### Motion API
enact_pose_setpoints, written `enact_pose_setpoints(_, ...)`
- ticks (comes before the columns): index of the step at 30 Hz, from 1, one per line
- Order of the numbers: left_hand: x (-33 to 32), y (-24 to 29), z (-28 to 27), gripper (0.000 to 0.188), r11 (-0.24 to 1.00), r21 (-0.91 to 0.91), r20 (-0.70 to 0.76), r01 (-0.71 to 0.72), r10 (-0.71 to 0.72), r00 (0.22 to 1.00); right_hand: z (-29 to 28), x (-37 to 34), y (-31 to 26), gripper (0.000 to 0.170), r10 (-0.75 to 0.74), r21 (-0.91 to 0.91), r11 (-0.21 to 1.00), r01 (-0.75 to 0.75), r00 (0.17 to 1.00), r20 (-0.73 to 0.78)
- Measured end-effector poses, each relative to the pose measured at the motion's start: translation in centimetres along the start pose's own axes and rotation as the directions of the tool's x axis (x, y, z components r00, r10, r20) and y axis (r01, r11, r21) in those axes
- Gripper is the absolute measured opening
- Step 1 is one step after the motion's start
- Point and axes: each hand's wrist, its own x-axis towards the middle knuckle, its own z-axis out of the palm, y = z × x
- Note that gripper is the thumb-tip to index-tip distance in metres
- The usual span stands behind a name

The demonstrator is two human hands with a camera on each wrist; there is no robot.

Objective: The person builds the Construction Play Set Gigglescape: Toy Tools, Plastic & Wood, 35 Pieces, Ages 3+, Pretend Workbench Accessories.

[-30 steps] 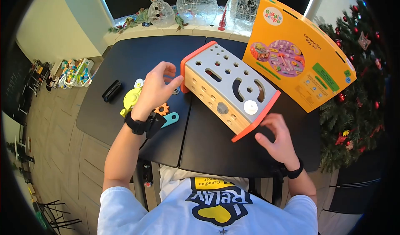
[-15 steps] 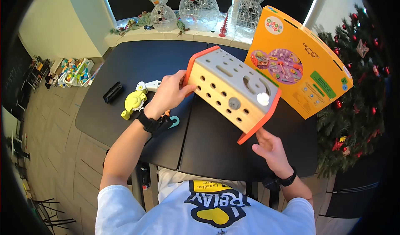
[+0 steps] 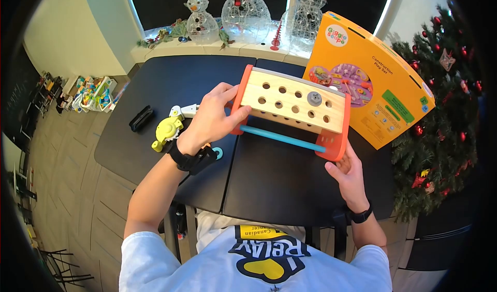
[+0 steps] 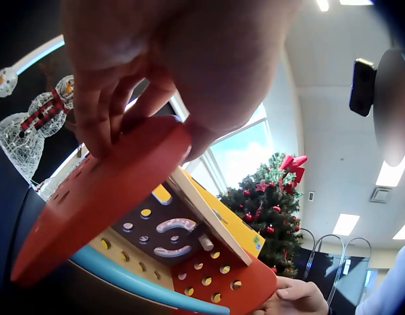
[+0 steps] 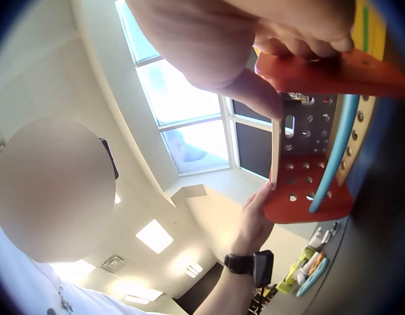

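A wooden toy workbench (image 3: 287, 92) with red end panels is tilted back over the black table, its holed wooden side facing the head camera. My left hand (image 3: 213, 115) grips the left red end panel (image 4: 104, 190), thumb on the near side and fingers over the far side. At the opposite end my right hand (image 3: 351, 180) holds the right red end panel (image 3: 336, 142) by its lower corner. A light-blue rod (image 3: 282, 139) runs between the panels. One hole of the wooden side carries a grey screw head (image 3: 315, 99). The grey top is mostly turned away in the head view.
Left of the workbench lie a yellow-green toy tool (image 3: 168, 130), a teal piece (image 3: 218, 152) and a black case (image 3: 141, 118). An orange play set box (image 3: 383, 85) stands behind on the right. Beyond it are a decorated tree (image 3: 435, 136) and wire snowmen (image 3: 202, 25) on the sill.
Both hands have come onto the workbench's end panels and gripped them. It has tipped backward, bringing the wooden side up into view and revealing the blue rod.
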Motion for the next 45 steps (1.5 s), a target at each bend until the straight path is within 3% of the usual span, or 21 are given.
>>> enact_pose_setpoints(11, -1.1, 1.1, 0.0, 0.060, 0.998, -0.020, 0.026, 0.066, -0.065, 0.998, -1.0, 0.8, 1.2, 0.059, -0.024, -0.073, 0.997, 0.017, 0.996, -0.088)
enact_pose_setpoints(14, -1.6, 1.1, -0.1, 0.061, 0.994, 0.025, 0.079, 0.102, -0.104, 0.991, -1.4, 1.1, 1.8, 0.056, -0.021, -0.052, 0.999, 0.016, 0.994, -0.108)
enact_pose_setpoints(17, -1.7, 1.5, -1.3, 0.081, 0.983, 0.023, 0.236, 0.183, -0.183, 0.954, -1.9, 1.2, 2.1, 0.060, 0.004, -0.032, 0.999, -0.007, 0.994, -0.110)
enact_pose_setpoints(20, -2.3, -0.2, -2.8, 0.107, 0.996, -0.094, 0.313, -0.009, 0.038, 0.949, -3.2, 0.8, 1.8, 0.061, 0.097, -0.044, 0.994, -0.095, 0.994, 0.048)
enact_pose_setpoints(23, -1.5, 0.0, -3.6, 0.121, 0.965, 0.062, 0.325, -0.256, 0.223, 0.919, -4.1, 0.5, 3.5, 0.063, 0.277, -0.141, 0.957, -0.252, 0.940, 0.201)
enact_pose_setpoints(24, -1.3, -0.1, -3.2, 0.110, 0.965, 0.028, 0.306, -0.261, 0.241, 0.921, -4.0, 0.3, 3.9, 0.052, 0.277, -0.143, 0.955, -0.258, 0.952, 0.133)
enact_pose_setpoints(27, -0.2, -1.9, -2.5, 0.099, 0.909, 0.049, 0.370, -0.413, 0.367, 0.853, -4.2, 0.8, 3.9, 0.042, 0.202, -0.353, 0.921, -0.166, 0.977, 0.067)
enact_pose_setpoints(28, -0.3, -1.3, -2.3, 0.088, 0.908, 0.058, 0.297, -0.415, 0.381, 0.876, -4.2, 1.2, 4.0, 0.040, 0.140, -0.328, 0.936, -0.125, 0.990, 0.021)
enact_pose_setpoints(31, 0.2, -0.3, -2.7, 0.084, 0.914, 0.068, 0.256, -0.401, 0.372, 0.892, -4.2, 2.3, 3.3, 0.037, -0.009, -0.308, 0.951, -0.021, 0.995, -0.094)
enact_pose_setpoints(32, 0.3, 0.1, -2.3, 0.072, 0.926, 0.038, 0.168, -0.375, 0.364, 0.916, -4.1, 3.0, 2.2, 0.036, -0.074, -0.370, 0.929, 0.022, 0.989, -0.127)
enact_pose_setpoints(35, 0.2, -0.2, -2.1, 0.061, 0.985, -0.093, 0.222, -0.145, 0.162, 0.961, -4.7, 6.2, 1.6, 0.034, -0.250, -0.441, 0.885, 0.147, 0.951, -0.184)
enact_pose_setpoints(37, -0.5, 0.0, -1.7, 0.046, 0.987, -0.113, 0.242, -0.110, 0.134, 0.961, -5.0, 8.0, 1.3, 0.034, -0.265, -0.495, 0.858, 0.137, 0.944, -0.198)
enact_pose_setpoints(40, -2.2, 0.4, -1.2, 0.041, 0.990, -0.138, 0.261, 0.033, 0.004, 0.965, -5.2, 10.1, 1.5, 0.033, -0.268, -0.542, 0.831, 0.122, 0.943, -0.198)
enact_pose_setpoints(43, -3.9, 0.3, -0.9, 0.041, 0.976, -0.199, 0.230, 0.083, -0.036, 0.973, -4.9, 11.5, 0.8, 0.033, -0.275, -0.633, 0.762, 0.135, 0.953, -0.127)
enact_pose_setpoints(45, -4.6, 0.3, -1.0, 0.042, 0.989, -0.147, 0.274, 0.022, 0.019, 0.962, -4.7, 12.4, 0.4, 0.032, -0.297, -0.679, 0.712, 0.177, 0.953, -0.064)
